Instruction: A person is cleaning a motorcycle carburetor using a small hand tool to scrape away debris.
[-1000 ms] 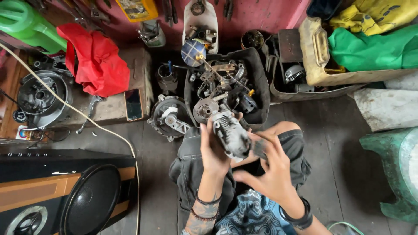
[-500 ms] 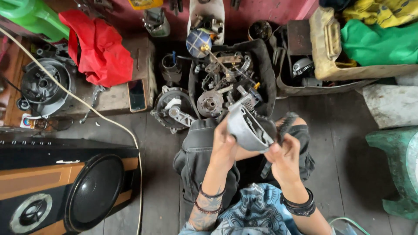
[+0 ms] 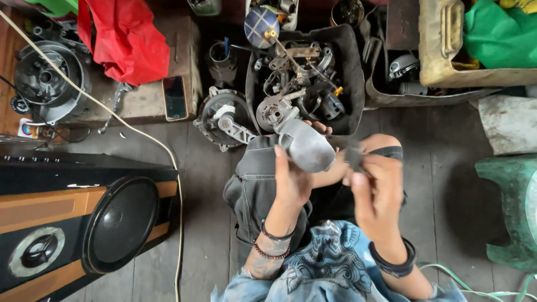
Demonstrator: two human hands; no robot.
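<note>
My left hand [image 3: 291,179] holds a grey metal engine cover [image 3: 306,146] over my knees, its smooth outer side turned up. Just to its right, my right hand [image 3: 377,193] is blurred and pinches a small dark piece [image 3: 353,156]; what that piece is I cannot tell. Directly ahead of both hands sits a black tray [image 3: 353,67] filled with several metal engine parts.
A round engine casing [image 3: 225,118] lies on the wooden floor left of the tray. A phone [image 3: 175,97] rests on a wooden block beside a red cloth [image 3: 126,39]. A large speaker [image 3: 84,223] lies at left, a green stool [image 3: 512,207] at right.
The grey cover has turned in my left hand, its hollow inner side replaced by the smooth outer side. My right hand has let go of it and moved right.
</note>
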